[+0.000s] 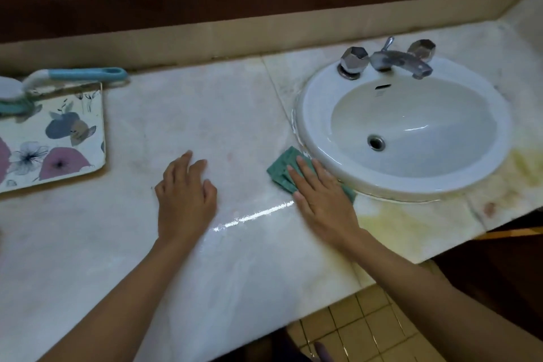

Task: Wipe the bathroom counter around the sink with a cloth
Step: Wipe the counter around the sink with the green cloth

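Note:
A pale marble counter (229, 114) runs across the view, with a white oval sink (317, 114) set into it at the right. A folded green cloth (280, 167) lies on the counter against the sink's lower left rim. My right hand (323, 194) presses flat on the cloth with straight fingers, covering most of it. My left hand (185, 194) rests on the bare counter to the left of the cloth, fingers slightly bent and holding nothing. A wet streak glints on the counter between the two hands.
A flowered tray (58, 138) sits at the left with a blue-handled brush (85, 74) lying across its far edge. A chrome tap (393, 60) with two knobs stands behind the basin. Yellowish stains mark the counter at the lower right. Tiled floor (361, 329) shows below the counter's front edge.

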Available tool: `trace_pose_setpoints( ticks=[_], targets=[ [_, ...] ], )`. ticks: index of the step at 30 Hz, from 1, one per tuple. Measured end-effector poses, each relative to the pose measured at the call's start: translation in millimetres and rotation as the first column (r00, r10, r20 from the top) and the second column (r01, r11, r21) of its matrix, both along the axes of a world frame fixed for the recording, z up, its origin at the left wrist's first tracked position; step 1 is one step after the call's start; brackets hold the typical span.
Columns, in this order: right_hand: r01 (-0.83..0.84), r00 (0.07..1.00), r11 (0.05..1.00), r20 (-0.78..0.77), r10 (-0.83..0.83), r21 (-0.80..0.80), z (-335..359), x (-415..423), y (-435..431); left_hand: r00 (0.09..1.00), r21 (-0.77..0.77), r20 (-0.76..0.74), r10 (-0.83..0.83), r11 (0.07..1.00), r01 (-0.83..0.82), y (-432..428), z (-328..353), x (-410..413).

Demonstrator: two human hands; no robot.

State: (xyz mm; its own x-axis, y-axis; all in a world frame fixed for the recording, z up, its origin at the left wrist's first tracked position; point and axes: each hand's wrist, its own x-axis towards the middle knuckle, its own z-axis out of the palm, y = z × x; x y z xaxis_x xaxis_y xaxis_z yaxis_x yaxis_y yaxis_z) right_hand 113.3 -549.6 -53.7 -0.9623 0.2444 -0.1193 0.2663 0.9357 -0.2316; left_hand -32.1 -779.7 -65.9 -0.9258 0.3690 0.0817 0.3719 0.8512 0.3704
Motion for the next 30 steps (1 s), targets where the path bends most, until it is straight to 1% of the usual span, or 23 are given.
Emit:
trace_pose_setpoints(
  ticks=[5,8,11,13,16,18,20,23,26,30],
  targets=[
    [0.135,0.991,0.991,0.028,-0.134,-0.014,2,71,8,1.0,0.018,0.004,-0.015,1.0,0.015,-1,-2,-1],
    [0.172,0.985,0.985,0.033,-0.172,-0.002,0,81,7,1.0,0.025,0.01,-0.003,1.0,0.003,-1,-3,0],
    [0.215,0.976,0.977,0.032,-0.215,0.003,-2,75,-3,1.0,0.001,-0.011,0.0,1.0,0.0,2,-3,0],
    [0.194,0.981,0.981,0.019,-0.194,-0.013,-1,59,-20,1.0,-0.011,-0.022,0.0,1.0,0.0,2,-3,1],
    [0.108,0.993,0.993,-0.033,-0.109,-0.039,-4,20,-55,1.0,-0.008,-0.026,-0.003,1.0,0.003,2,-3,1],
    [0.091,0.994,0.995,-0.057,-0.093,-0.045,-5,-2,-69,1.0,0.005,-0.024,-0.001,1.0,0.001,2,-3,0],
    [0.072,0.995,0.996,-0.068,-0.075,-0.055,-7,-10,-69,1.0,0.015,-0.017,-0.009,1.0,0.009,0,-3,0],
    [0.062,0.994,0.998,-0.09,-0.064,-0.025,-7,2,-54,1.0,0.033,0.008,-0.027,0.999,0.027,-4,-3,-2],
    [0.174,0.983,0.984,-0.054,-0.176,-0.047,-6,27,-35,0.999,0.06,0.035,-0.036,0.998,0.034,-7,-3,-3],
    [0.34,0.94,0.94,-0.029,-0.34,-0.011,-7,83,-14,0.998,0.1,0.046,-0.051,0.994,0.046,-9,-3,-3]
  ],
)
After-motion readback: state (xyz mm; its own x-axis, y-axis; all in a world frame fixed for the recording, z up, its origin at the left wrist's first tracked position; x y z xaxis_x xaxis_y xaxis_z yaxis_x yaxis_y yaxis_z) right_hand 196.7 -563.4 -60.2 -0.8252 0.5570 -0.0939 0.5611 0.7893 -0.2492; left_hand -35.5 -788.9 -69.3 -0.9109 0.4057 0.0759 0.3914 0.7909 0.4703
